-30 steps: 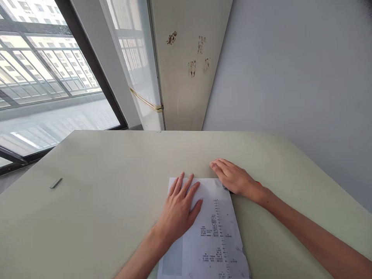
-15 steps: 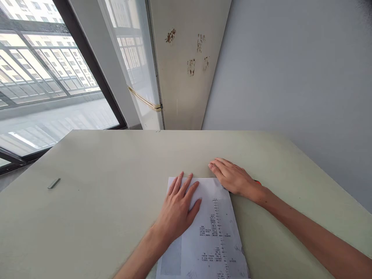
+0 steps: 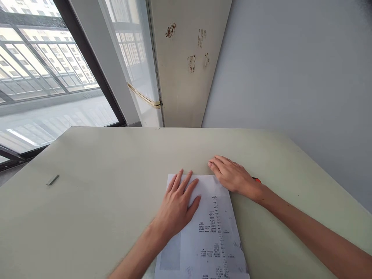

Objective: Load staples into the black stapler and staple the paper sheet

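Note:
A printed sheet of paper (image 3: 212, 242), its text upside down to me, lies on the pale table in front of me. My left hand (image 3: 177, 207) rests flat on its left half, fingers spread and tips at the top edge. At the sheet's top right corner, my right hand (image 3: 231, 174) is palm down with its fingers held close together. Under that hand is a mostly hidden object (image 3: 257, 179); only a small red and black end shows past the wrist, too little to name it.
A small grey strip (image 3: 52, 180) lies on the left of the table (image 3: 116, 162). Beyond the far edge stands a white fridge (image 3: 183, 89) with brown marks on its side. A grey wall (image 3: 285, 69) runs along the right, and a glass door (image 3: 52, 77) is at the left.
The view has tilted slightly, so everything sits a little higher in the picture. Both hands keep their places on and beside the paper.

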Available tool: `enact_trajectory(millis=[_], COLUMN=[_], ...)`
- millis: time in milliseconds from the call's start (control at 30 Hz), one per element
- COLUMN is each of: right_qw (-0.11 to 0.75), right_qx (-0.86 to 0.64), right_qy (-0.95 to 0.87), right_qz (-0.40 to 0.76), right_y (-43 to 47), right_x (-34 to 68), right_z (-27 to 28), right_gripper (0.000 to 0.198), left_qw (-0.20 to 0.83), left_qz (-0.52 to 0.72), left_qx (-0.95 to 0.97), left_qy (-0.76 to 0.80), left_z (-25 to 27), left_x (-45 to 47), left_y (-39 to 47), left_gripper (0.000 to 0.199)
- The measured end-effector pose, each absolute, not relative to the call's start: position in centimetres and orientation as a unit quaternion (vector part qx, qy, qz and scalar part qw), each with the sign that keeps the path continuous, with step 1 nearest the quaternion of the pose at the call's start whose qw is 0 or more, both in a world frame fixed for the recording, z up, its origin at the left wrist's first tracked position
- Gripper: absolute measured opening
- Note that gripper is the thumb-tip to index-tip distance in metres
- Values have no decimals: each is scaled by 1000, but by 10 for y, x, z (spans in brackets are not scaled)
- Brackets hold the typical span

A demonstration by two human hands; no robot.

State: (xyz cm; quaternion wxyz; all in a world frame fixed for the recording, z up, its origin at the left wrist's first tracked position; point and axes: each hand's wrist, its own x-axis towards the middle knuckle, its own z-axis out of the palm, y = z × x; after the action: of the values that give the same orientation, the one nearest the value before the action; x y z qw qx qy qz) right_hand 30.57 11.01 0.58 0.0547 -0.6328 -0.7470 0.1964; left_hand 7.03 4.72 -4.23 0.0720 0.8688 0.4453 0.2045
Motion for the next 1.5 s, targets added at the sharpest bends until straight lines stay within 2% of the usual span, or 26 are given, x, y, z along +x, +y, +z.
enact_trajectory(millis=[967, 1500], right_qw=[74, 59], right_qx=[-653, -650], right_qy=[-712, -725], right_qz=[249, 221], right_y=[107, 109], right_x=[315, 310], right_z=[16, 12], right_gripper=[48, 50], left_qw=[85, 83], left_qz=[214, 203], left_qx=[862, 863], left_qy=[451, 454], left_z=[-44, -45], left_x=[73, 75], left_y=[45, 44], left_gripper=[48, 46])
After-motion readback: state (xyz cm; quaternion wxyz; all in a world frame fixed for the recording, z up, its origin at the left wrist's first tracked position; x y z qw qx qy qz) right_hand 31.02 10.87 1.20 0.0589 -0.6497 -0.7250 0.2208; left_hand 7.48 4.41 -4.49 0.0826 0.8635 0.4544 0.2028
